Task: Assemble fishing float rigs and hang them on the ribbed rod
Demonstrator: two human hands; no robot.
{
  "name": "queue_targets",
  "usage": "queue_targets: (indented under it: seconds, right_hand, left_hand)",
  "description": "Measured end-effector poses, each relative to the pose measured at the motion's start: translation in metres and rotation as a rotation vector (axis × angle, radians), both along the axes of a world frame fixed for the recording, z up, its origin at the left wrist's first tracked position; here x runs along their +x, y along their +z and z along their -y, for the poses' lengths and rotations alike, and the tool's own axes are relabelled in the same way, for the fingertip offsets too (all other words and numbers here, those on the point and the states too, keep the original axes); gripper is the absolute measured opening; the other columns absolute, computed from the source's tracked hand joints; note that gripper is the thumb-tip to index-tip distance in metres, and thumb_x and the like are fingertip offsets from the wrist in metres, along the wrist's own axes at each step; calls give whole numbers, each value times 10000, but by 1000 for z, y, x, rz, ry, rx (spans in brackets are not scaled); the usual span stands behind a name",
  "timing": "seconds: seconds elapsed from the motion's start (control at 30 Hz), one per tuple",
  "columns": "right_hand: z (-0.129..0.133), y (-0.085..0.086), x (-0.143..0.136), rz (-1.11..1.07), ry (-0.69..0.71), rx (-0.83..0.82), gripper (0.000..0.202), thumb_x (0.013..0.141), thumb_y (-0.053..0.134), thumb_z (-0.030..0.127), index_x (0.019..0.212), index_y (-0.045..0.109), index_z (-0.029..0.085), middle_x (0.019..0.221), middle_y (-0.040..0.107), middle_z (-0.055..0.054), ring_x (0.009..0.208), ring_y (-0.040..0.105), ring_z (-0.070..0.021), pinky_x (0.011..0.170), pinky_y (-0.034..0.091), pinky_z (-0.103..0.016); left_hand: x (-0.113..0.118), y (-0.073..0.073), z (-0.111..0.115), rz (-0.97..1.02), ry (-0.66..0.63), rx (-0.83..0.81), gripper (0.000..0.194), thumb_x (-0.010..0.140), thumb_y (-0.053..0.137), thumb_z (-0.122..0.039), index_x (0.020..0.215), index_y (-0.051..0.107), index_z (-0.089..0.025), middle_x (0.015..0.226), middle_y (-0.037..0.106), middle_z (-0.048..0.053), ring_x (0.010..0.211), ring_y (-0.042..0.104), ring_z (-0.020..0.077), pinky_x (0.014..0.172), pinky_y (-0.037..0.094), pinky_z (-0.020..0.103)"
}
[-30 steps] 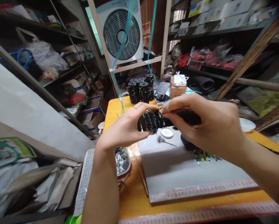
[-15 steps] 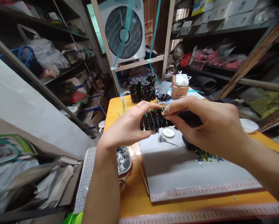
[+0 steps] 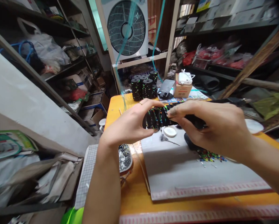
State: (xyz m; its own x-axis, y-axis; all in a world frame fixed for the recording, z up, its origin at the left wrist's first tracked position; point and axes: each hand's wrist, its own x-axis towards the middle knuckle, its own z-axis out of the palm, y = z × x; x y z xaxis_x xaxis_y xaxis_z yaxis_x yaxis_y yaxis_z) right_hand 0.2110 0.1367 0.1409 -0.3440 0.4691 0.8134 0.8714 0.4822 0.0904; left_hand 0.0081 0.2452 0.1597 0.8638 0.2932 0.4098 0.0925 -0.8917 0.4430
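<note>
A black ribbed foam spool point(image 3: 154, 118), with line wound in its grooves and small coloured bits along it, is held level above the table. My left hand point(image 3: 130, 121) is curled around its left end, forefinger on top and thumb below. At the spool's right part, my right hand point(image 3: 211, 127) has thumb and forefinger pinched together against it; anything small between those fingertips is hidden. Below lie a white round lid point(image 3: 170, 131), a grey brush-like bundle point(image 3: 165, 138) and a pile of coloured beads or pins point(image 3: 210, 155) on a pale board point(image 3: 181, 174).
Several black spools point(image 3: 147, 85) stand stacked at the table's back, beside a phone stand point(image 3: 166, 88) and a cardboard box point(image 3: 182, 90). A tray of small dark and grey pieces point(image 3: 125, 158) sits left of the board. Shelves flank both sides; a fan point(image 3: 126, 29) stands behind.
The view has shifted slightly, so the table things appear a little to the right. Both hands keep their hold on the spool, with only a small shift of the right fingertips.
</note>
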Motion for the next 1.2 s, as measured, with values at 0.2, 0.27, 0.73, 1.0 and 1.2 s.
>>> queue_targets:
  seconds: [0.2, 0.27, 0.73, 1.0, 1.2]
  right_hand:
    - [0, -4, 3, 75, 45, 21, 232, 817, 634, 10, 959, 623, 193, 885, 774, -45, 772, 748, -199, 631, 554, -294]
    - [0, -6, 2, 83, 73, 16, 247, 812, 628, -5, 973, 620, 182, 891, 772, -55, 790, 747, -197, 677, 568, -293]
    - [-5, 15, 2, -23, -30, -74, 193, 845, 601, 85, 902, 584, 268, 805, 723, 57, 583, 662, -132, 545, 494, -274]
    - [-5, 17, 3, 37, -4, -70, 166, 857, 578, 103, 889, 581, 266, 772, 721, 53, 563, 651, -137, 512, 477, -284]
    - [-7, 11, 3, 158, 5, 37, 155, 868, 562, 89, 870, 588, 242, 763, 742, 11, 635, 711, -168, 485, 471, -292]
  left_hand:
    - [0, 2, 0, -2, -19, 22, 545, 770, 615, -52, 1282, 519, -214, 1325, 613, 89, 1266, 563, 228, 1102, 442, 397]
    - [0, 2, 1, -4, -20, 22, 545, 764, 612, -45, 1273, 526, -220, 1320, 613, 85, 1267, 564, 228, 1102, 443, 399]
    - [1, -3, -7, 58, -8, -47, 566, 751, 662, -142, 1306, 554, -162, 1341, 639, 108, 1239, 599, 239, 1096, 451, 371]
    - [2, 0, -5, 42, 1, -49, 553, 745, 666, -139, 1286, 563, -199, 1368, 634, 88, 1249, 592, 244, 1105, 446, 410]
    - [2, -1, -5, 48, -9, -58, 568, 735, 670, -105, 1292, 561, -127, 1349, 638, 108, 1246, 590, 230, 1108, 434, 340]
